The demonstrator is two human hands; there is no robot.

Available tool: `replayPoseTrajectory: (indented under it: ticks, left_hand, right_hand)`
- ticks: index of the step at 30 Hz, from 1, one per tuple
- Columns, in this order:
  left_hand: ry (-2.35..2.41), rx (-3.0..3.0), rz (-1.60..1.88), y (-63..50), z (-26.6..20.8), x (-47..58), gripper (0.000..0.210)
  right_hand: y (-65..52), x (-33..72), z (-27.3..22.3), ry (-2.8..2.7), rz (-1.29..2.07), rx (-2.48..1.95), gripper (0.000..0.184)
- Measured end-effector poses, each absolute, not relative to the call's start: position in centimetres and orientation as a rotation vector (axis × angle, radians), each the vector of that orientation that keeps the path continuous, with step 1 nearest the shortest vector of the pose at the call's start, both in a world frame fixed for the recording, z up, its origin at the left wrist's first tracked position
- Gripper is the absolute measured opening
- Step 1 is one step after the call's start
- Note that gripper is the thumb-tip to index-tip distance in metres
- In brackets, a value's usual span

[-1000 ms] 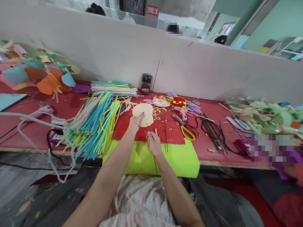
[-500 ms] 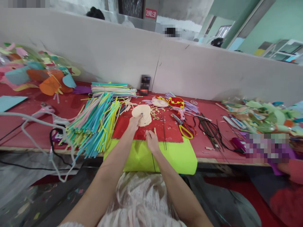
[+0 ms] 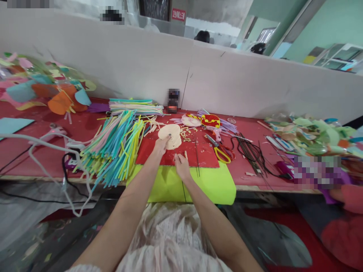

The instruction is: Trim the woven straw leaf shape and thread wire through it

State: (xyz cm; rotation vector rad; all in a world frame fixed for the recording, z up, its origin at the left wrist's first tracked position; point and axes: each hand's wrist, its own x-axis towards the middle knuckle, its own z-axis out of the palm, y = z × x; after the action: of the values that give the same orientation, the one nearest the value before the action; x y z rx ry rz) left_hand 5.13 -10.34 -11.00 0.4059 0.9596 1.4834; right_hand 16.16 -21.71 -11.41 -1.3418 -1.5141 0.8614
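My left hand point(image 3: 162, 145) grips the lower left edge of a flat, rounded cream piece point(image 3: 173, 135) with fine curved lines across it, thumb on top. To its right, my right hand point(image 3: 181, 164) is closed in a pinch, and a short cream strip point(image 3: 186, 154) sticks up from its fingers. Both hands are over a red sheet point(image 3: 207, 156) that lies on a bright yellow-green sheet point(image 3: 163, 185). Small cream snippets point(image 3: 187, 134) are scattered just right of the rounded piece. A thin dark stick point(image 3: 197, 155) lies on the red sheet near my right hand.
Yellow-handled scissors point(image 3: 221, 153) and a pink glue gun point(image 3: 217, 134) lie to the right, near dark rods point(image 3: 249, 156). Pastel fuzzy stems point(image 3: 110, 147) pile up at left. A white cable point(image 3: 61, 181) loops off the table edge. A person's sleeve point(image 3: 353, 200) shows at far right.
The view has shifted very slightly. My hands keep almost the same places, and the short cream strip stands a little more clear of my right fingers.
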Motion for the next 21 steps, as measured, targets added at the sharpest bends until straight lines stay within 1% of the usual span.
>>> replayPoseTrajectory:
  ticks: [11, 16, 21]
  left_hand:
    - [0.87, 0.384, 1.36, -10.4, -10.8, 3.9, 0.027]
    - [0.889, 0.371, 1.393, -10.5, -10.8, 4.2, 0.021]
    - [0.917, 0.39, 1.423, -10.7, -10.7, 4.5, 0.025]
  right_hand:
    - [-21.6, 16.3, -11.6, -1.516, 0.915, -1.317, 0.036]
    - [-21.6, 16.1, -11.6, -1.509, 0.904, -1.328, 0.036]
    - [-21.4, 16.0, -11.8, -1.5, 0.905, -1.329, 0.035]
